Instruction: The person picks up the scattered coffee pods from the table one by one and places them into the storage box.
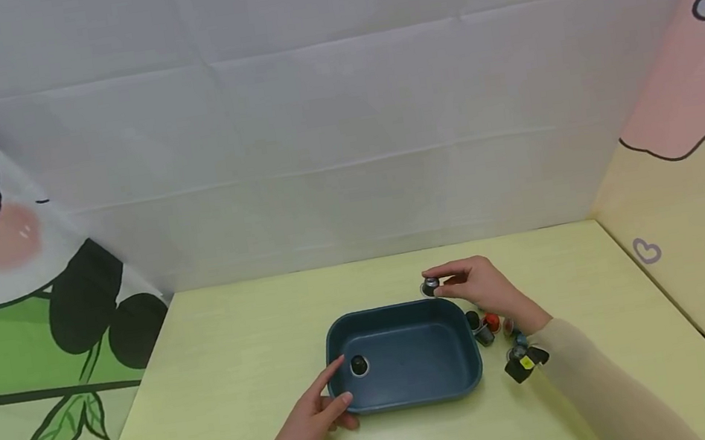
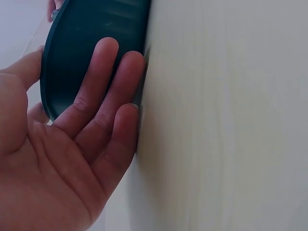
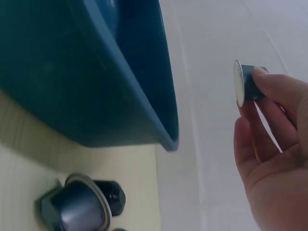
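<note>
Two hands: right hand pinches a capsule above the tub's upper-right rim, left hand spread flat against its lower-left wall.

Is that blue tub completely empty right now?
No, the head view shows one dark capsule lying inside the blue tub, near its left wall.

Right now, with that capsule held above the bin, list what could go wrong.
1. The right hand pinches the capsule over the bin's far right corner, near the rim; dropped there, it could glance off onto the table.
2. The forearm lies close to the loose capsules beside the bin; a sweep might scatter them.
3. The left hand only rests against the bin, so a knock may slide it.
</note>
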Action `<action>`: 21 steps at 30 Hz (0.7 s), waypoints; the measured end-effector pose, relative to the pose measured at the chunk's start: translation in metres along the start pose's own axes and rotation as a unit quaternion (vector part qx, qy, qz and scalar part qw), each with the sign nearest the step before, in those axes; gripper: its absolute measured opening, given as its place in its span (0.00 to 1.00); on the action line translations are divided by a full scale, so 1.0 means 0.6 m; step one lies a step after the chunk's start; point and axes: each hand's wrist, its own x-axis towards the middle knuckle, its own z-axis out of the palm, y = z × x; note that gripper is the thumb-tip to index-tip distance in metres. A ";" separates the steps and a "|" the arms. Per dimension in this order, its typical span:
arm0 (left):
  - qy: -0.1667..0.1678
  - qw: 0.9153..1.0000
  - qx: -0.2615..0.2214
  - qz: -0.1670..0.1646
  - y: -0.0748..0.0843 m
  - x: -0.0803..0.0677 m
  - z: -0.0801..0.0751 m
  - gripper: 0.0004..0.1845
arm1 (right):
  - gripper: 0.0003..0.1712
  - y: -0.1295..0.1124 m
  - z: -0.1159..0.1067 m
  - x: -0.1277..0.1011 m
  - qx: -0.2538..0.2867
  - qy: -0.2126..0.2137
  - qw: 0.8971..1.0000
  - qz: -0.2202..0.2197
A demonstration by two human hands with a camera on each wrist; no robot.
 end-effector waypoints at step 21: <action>0.002 1.000 0.001 -0.005 0.004 -0.001 -0.001 0.35 | 0.21 -0.005 0.064 0.057 0.048 -0.036 0.998 -0.016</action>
